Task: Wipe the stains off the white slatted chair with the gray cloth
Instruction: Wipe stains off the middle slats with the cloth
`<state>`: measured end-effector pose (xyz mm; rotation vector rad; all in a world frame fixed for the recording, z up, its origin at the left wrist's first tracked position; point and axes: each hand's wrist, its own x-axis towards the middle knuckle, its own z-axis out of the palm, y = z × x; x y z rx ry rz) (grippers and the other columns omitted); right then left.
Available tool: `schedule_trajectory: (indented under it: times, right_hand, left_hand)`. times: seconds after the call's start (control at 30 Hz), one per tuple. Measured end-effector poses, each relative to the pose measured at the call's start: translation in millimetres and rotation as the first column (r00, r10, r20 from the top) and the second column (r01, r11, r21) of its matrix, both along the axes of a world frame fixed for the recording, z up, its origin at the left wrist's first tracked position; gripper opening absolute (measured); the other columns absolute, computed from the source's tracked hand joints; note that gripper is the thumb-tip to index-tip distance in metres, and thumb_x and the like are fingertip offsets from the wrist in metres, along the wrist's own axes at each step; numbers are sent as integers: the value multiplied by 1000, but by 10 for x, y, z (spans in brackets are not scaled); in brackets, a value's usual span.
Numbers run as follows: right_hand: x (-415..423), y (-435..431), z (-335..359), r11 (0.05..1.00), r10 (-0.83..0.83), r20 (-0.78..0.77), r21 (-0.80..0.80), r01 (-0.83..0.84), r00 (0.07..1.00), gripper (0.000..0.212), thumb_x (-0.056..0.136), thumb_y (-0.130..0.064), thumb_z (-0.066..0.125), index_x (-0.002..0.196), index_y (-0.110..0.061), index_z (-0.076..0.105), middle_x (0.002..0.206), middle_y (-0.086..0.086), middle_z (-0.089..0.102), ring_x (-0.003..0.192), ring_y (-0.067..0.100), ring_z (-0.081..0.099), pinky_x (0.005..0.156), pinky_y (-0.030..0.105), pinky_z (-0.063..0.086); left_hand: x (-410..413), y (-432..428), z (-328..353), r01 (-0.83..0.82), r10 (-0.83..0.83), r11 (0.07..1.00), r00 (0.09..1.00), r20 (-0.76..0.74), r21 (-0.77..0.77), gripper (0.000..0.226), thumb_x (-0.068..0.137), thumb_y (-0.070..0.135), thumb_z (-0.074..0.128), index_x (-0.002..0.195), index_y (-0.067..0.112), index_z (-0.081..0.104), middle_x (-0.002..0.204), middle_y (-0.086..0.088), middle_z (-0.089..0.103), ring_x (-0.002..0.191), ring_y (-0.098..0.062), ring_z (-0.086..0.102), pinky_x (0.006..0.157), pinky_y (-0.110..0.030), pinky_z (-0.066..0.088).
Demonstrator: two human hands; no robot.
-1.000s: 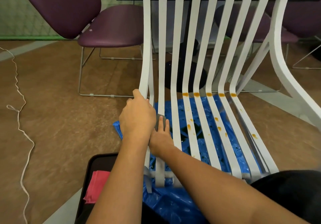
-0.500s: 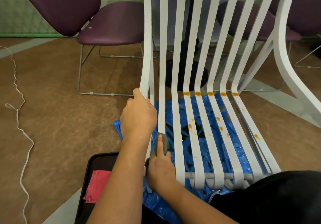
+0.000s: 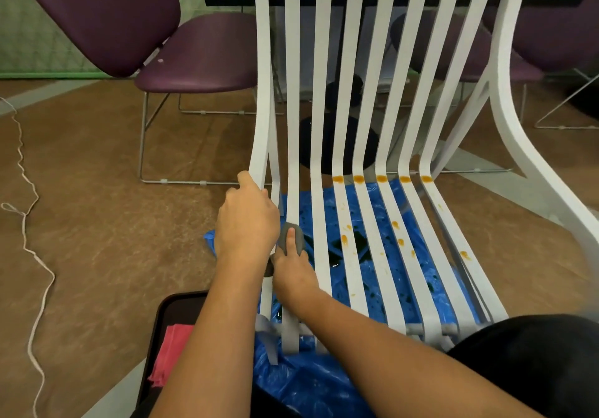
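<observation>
Chair (image 3: 324, 93) slats smooth, matt white, perhaps plastic; cloth (image 3: 285, 234) soft; sheet (image 3: 372, 203) glossy.

The left hand (image 3: 247, 223) was curled in a closed grip, forearm crossing over the right wrist. Just beside it, the right hand (image 3: 293, 271) pressed down, thumb extended forward.

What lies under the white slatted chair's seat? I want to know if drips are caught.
A crinkled blue plastic sheet shows through the gaps under the white slatted chair, with dark wet patches. The slats and both arms hide the rest.
</observation>
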<state>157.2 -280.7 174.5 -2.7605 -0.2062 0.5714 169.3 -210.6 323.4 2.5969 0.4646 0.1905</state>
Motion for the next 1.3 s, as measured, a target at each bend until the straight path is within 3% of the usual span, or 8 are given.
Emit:
schedule_trajectory:
  times: [0.3, 0.47, 0.6, 0.7, 0.83, 1.0, 1.13, 1.3]
  right_hand:
    - [-995, -313, 312, 969, 245, -148, 28, -244, 958, 85, 87, 11, 55, 158, -7, 11, 164, 21, -13, 123, 45, 49, 91, 49, 49]
    - [-1007, -656, 631, 941, 28, -147, 338, 24, 989, 23, 104, -18, 48, 117, -5, 61, 117, 19, 64, 95, 31, 63, 74, 34, 47]
    - [-939, -1057, 864, 693, -126, -409, 615, 375, 904, 37, 108, -30, 38, 109, -2, 62, 104, 18, 70, 89, 30, 69, 83, 49, 58]
    - [-892, -1393, 1058, 323, -140, -668, 667, 671, 731, 36, 108, -29, 39, 120, -2, 59, 114, 22, 68, 100, 34, 69, 84, 47, 60]
    - [-911, -1789, 1337, 43, -89, -778, 620, 783, 622, 35, 97, -28, 63, 127, -10, 62, 118, 16, 72, 115, 35, 66, 93, 49, 57]
    - [-1017, -2018, 1426, 36, -186, -693, 704, 710, 697, 48, 82, -19, 78, 127, -9, 63, 115, 16, 73, 106, 33, 70, 76, 37, 58]
    - [-1074, -1968, 1463, 21, -197, -695, 702, 711, 692, 45, 84, -18, 76, 126, -9, 63, 112, 14, 74, 91, 26, 72, 70, 34, 56]
    - [-1179, -1862, 1507, -18, -22, -795, 606, 795, 606, 50, 85, -28, 75, 130, -11, 65, 122, 14, 70, 109, 30, 66, 87, 38, 52]
  left_hand:
    - [-29, 3, -6, 4, -4, 1000, 1000, 9, 3, 27, 105, 27, 42, 127, 11, 43, 116, -19, 59, 96, -35, 58, 70, -43, 48]
    - [-99, -16, 59, -37, 39, 999, 998, 41, -40, 26, 102, 28, 47, 122, 11, 49, 112, -18, 60, 95, -36, 60, 71, -46, 54]
    - [-254, -33, 84, 7, -34, 997, 936, 351, 77, 25, 96, 21, 56, 119, 11, 62, 110, -10, 63, 103, -26, 55, 82, -36, 48]
    - [-519, -96, -10, 203, -258, 966, 779, 571, 160, 16, 92, 9, 61, 107, 9, 68, 100, -3, 65, 99, -16, 53, 87, -21, 39]
    - [-843, -292, -209, 500, -444, 865, 804, 397, -45, 13, 97, 14, 61, 104, 22, 69, 97, 10, 64, 89, -3, 57, 80, -15, 45]
    - [-1126, -500, -385, 266, -344, 768, 939, -25, -583, 15, 102, 32, 52, 104, 30, 67, 100, 7, 69, 92, -9, 66, 86, -33, 58]
    - [-1304, -756, -405, -75, -338, 520, 897, -286, -851, 41, 103, 48, 43, 105, 18, 70, 108, -7, 74, 99, -25, 70, 98, -46, 54]
    - [-1470, -999, -353, -212, -240, 86, 944, -226, -974, 54, 99, 58, 43, 123, 15, 68, 117, -11, 73, 112, -30, 68, 105, -48, 49]
